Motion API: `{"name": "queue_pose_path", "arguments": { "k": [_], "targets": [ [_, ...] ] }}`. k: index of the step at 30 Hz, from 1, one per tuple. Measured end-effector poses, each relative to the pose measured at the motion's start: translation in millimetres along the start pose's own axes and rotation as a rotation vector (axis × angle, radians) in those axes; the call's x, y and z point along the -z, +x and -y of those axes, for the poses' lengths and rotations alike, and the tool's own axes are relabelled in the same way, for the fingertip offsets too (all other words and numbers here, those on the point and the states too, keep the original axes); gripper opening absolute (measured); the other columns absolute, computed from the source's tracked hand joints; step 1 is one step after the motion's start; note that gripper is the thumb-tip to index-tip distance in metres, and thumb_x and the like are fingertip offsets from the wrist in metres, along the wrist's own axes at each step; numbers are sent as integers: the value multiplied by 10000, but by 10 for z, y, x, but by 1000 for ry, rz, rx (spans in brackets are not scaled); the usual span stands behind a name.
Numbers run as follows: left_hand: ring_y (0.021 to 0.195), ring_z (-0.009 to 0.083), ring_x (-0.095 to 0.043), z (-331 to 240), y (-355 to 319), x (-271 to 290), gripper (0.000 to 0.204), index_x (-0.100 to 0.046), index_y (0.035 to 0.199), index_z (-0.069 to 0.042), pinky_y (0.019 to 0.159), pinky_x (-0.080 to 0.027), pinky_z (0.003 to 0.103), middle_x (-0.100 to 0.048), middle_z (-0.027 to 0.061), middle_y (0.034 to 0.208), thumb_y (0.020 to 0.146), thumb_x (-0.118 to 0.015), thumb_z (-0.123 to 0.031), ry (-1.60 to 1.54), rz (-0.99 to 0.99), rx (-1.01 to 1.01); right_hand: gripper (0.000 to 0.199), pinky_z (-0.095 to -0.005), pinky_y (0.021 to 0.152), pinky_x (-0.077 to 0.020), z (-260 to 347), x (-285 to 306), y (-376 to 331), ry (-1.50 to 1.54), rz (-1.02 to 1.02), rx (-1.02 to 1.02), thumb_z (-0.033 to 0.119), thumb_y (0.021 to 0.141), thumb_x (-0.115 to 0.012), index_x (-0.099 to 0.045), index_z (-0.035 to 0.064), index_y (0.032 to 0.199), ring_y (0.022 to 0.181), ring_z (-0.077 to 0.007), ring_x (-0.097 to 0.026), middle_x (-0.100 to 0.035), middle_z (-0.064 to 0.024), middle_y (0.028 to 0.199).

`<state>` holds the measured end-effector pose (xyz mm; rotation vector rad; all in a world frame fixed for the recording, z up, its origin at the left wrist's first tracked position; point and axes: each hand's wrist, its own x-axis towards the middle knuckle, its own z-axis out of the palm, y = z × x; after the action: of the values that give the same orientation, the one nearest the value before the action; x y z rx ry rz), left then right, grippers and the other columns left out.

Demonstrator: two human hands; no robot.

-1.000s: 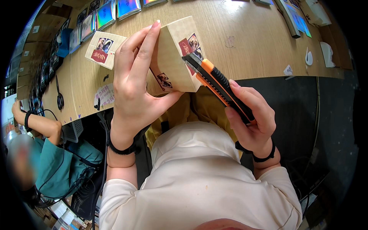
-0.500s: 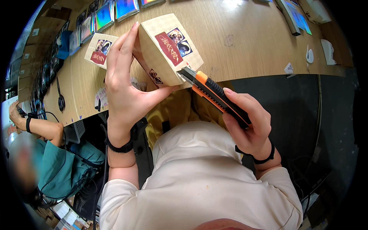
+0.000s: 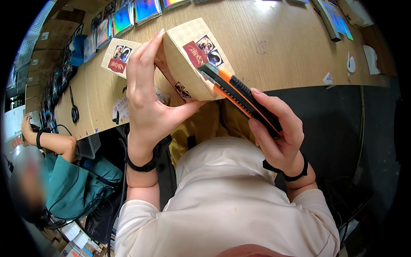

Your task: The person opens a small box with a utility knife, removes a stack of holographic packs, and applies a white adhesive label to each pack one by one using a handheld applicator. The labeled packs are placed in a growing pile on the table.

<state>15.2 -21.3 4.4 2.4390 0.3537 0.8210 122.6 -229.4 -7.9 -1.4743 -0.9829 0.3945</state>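
Far L, a co-worker (image 3: 68, 184) in teal sits by the bench (image 3: 287, 51), forearm up, blk band at the wrist; co-worker's hand (image 3: 29, 131) is too small to tell what it holds, if anything. Next R, blk scissors (image 3: 74, 113) lie on the bench, handles twd its front edge; behind them is a blue item (image 3: 77, 50), & a row of shiny rainbow packs (image 3: 123, 20) runs along the back. Then a small box (image 3: 116, 63), cream w/ red label & pics, just L of the L hand, partly hidden by it; a white paper pc (image 3: 121, 107) w/ purple print lies nearer the front edge, also partly hidden.

L hand (image 3: 145, 100) is spread wide btwn thumb & fingers, holding the big box (image 3: 190, 64): fingers up its L side, thumb along the near lower edge. Big box, also cream w/ red label & dark pics, is tilted, at the bench's front edge before the person's torso; can't tell if it rests on the bench. R hand (image 3: 291, 137) is wrapped round a blk/orange utility knife (image 3: 243, 97), blade out, pointing up-L, tip over the label; can't tell if touching.

Further R: grey strip (image 3: 327, 23) twd the back, shiny sheets (image 3: 342, 28) beside it, white triangular tag (image 3: 328, 79) at the front edge, white spoon-shaped item (image 3: 351, 65), then a white curved pc (image 3: 370, 59)
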Motion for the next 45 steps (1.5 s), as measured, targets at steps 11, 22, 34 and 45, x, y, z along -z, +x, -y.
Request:
{"name": "queue_pose_path", "arguments": {
  "k": [11,22,34,45],
  "targets": [
    [1155,238,-514,-4,-5,25,1027,-388,1383,-22,975,-463,364,-459,117,1284,502,-900,-150,29,30,17,438,-241,624,-476,-3,-20,91,-42,4,75,-149,767,-609,-562,-79,1197,714,-182,-601,-632,-151,906],
    [1141,241,-517,-2,-34,3,1034,-381,1391,5,959,-467,351,-458,128,1279,511,-901,-158,33,0,-7,436,-256,616,-503,-41,-73,108,-148,-18,246,-156,752,-610,-575,-82,1180,717,-208,-613,-629,-171,937],
    [1146,307,-503,-50,-44,10,1023,-409,1371,18,965,-437,383,-482,175,1286,478,-881,-142,80,15,-33,460,-261,517,-481,94,82,-49,-239,66,212,-146,711,-625,-589,-75,1164,628,-200,-580,-587,-149,860],
    [1203,327,-463,51,-140,-31,1007,-359,1378,16,987,-429,393,-440,188,1321,510,-851,-121,-56,-14,1,406,-245,620,-515,15,112,-99,-130,-118,261,-160,723,-597,-596,-86,1122,724,-211,-627,-633,-180,974]
  ]
}}
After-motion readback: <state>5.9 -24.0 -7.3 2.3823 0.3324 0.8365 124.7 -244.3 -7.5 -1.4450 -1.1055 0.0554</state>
